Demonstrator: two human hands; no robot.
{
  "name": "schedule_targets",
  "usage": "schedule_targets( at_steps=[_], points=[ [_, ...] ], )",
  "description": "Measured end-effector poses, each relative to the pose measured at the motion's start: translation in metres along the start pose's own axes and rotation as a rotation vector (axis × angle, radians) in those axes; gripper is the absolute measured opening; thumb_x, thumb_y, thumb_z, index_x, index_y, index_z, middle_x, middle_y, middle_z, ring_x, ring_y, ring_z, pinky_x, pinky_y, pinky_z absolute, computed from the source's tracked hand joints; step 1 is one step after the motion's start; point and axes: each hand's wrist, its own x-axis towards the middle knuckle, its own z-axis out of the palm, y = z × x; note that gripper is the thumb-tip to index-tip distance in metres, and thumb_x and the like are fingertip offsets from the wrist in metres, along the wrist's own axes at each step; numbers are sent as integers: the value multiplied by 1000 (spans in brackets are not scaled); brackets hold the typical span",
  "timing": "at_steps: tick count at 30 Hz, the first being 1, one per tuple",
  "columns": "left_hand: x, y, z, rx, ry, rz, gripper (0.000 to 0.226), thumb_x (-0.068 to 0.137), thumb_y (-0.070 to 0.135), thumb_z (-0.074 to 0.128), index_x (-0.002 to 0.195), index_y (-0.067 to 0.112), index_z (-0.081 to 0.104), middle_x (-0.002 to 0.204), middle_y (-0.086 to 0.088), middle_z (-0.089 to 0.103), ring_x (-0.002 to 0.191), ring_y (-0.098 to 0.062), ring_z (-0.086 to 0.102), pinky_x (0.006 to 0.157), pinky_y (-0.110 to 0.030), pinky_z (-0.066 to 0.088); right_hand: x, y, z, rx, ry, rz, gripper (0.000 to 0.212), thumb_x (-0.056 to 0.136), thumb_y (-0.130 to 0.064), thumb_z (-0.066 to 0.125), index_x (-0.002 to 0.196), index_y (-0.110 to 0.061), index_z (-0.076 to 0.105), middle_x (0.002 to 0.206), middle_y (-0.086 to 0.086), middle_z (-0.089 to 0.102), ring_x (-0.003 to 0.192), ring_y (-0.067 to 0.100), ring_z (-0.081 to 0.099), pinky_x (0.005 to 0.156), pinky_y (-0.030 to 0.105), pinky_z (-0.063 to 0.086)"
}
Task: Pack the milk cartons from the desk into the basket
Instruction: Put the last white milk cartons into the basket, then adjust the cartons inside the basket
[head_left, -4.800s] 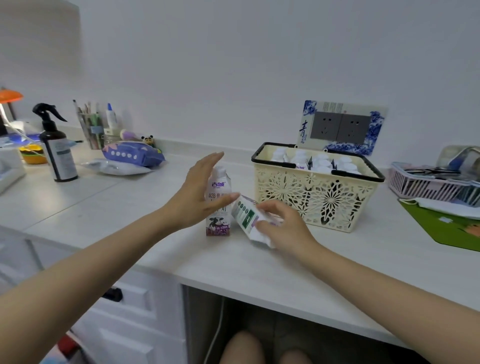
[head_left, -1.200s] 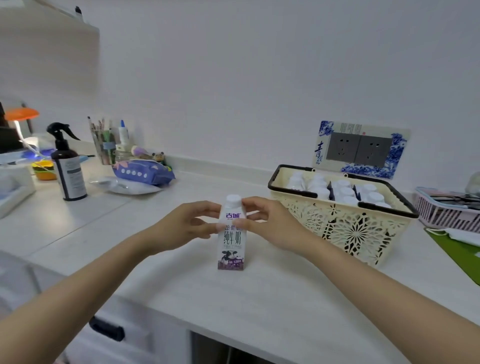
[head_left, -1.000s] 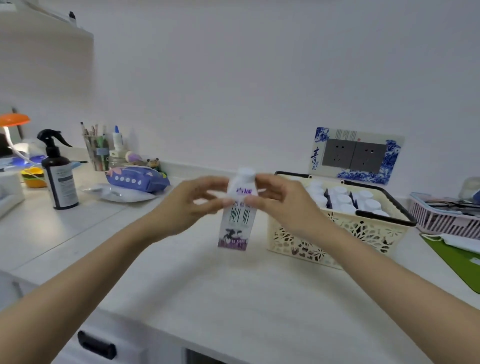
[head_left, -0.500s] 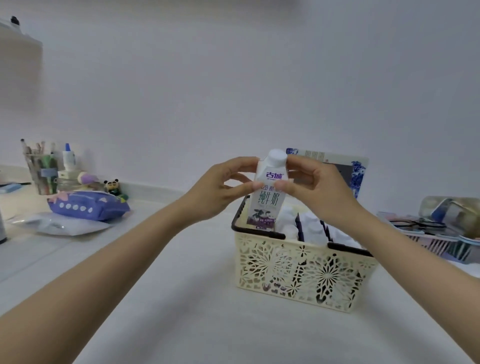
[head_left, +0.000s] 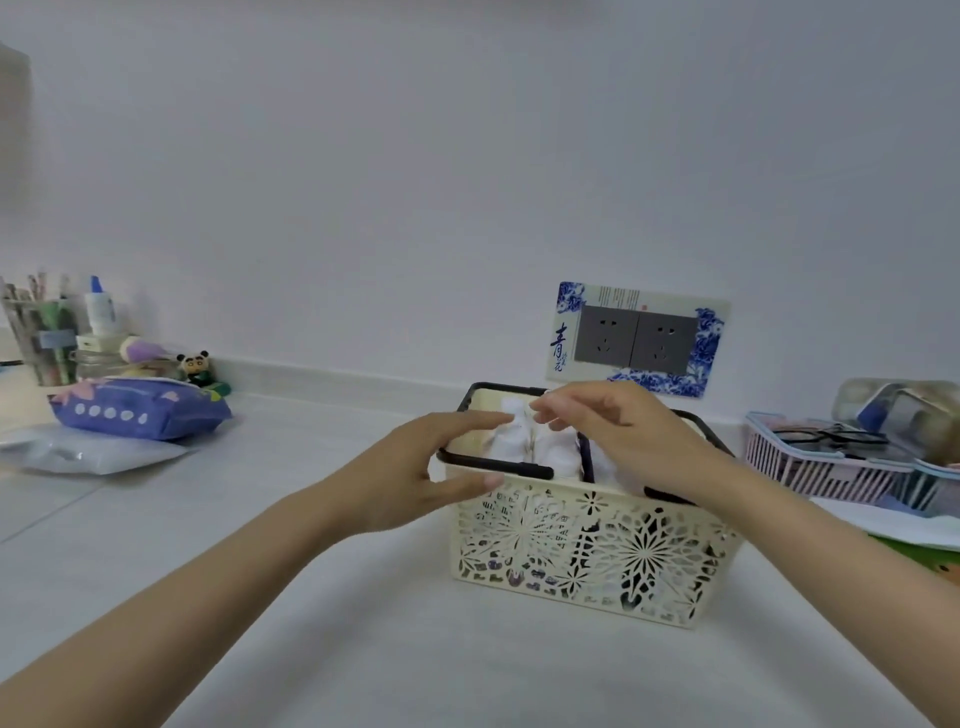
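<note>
A cream openwork basket (head_left: 587, 551) with black handles stands on the white desk, right of centre. Several white-capped milk cartons fill it. One milk carton (head_left: 519, 441) stands upright in its front left corner, its cap just above the rim. My left hand (head_left: 415, 483) is spread wide: the index fingertip touches the cap and the thumb rests on the basket's front wall. My right hand (head_left: 623, 436) hovers over the basket with its fingertips pinched at the same cap. Motion blur hides the carton's print.
A purple pouch (head_left: 140, 410) and a clear plastic bag (head_left: 88, 454) lie at the left. Behind them stands a pen cup (head_left: 41, 338). A pink basket (head_left: 831, 467) and a green mat (head_left: 930, 556) sit at the right. A wall socket (head_left: 636, 340) is behind the basket.
Both hands lifted the last carton off the desk, carried it right and lowered it into the basket's front left corner. The left thumb has come off the carton onto the basket wall.
</note>
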Motion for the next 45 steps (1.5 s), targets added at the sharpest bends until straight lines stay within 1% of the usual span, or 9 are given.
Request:
schedule_targets(
  at_steps=[3,6,16,19,24,28,31,36,45],
  points=[
    [0,8,0,153,-41,74,64,72,72,50,132,52,40,118,48,36,108,28,32,94,-5,24,-16,6,-12,-90,-118,35,55,84,-67,27,105,-39,70,103,-35,63,99,-24,53,81,2,36],
    [3,8,-2,249,-44,87,62,75,65,58,133,47,44,134,27,47,124,17,32,107,-15,14,-26,13,-16,-221,-204,7,68,77,-81,21,117,-46,63,117,-29,63,113,-13,52,93,13,39],
    [2,0,7,346,-1,-7,68,73,61,65,135,45,43,144,12,43,136,-5,28,110,-19,14,-21,8,-10,-484,-263,-54,45,89,-62,37,131,-50,46,129,-20,59,108,-11,51,94,20,42],
    [-5,2,13,119,11,-54,69,71,66,59,135,49,38,149,24,28,139,2,20,115,-31,24,-26,9,-6,-554,-281,-61,52,87,-65,36,137,-50,36,128,-19,58,85,-20,48,74,9,37],
    [-12,4,35,-328,188,-221,93,68,73,52,146,42,12,143,44,20,128,22,21,117,-32,21,-51,16,-22,-248,104,-13,61,81,-71,33,136,-47,38,140,-29,38,130,-6,33,111,32,28],
    [-6,11,33,231,227,-35,88,72,81,39,146,47,5,159,15,7,147,-7,-3,118,-41,5,-81,27,-25,-476,220,74,67,82,-71,28,143,-44,27,156,-15,21,144,7,14,119,40,6],
    [3,28,41,402,158,8,82,70,84,28,144,50,12,158,9,20,147,-18,7,118,-52,6,-99,34,-9,-779,167,28,61,91,-65,16,147,-43,10,160,-9,11,148,14,3,116,35,-15],
    [9,31,55,443,255,-15,67,75,70,50,133,38,50,136,5,56,129,-27,43,105,-47,34,-107,44,10,-955,271,-51,57,94,-51,28,146,-28,31,146,8,46,136,32,39,112,50,16],
    [31,27,65,424,273,-17,65,70,73,43,123,38,60,124,10,65,114,-24,54,97,-43,39,-107,65,-2,-1047,326,-79,50,94,-37,34,142,-26,41,134,9,57,125,31,52,109,45,23]
  ],
)
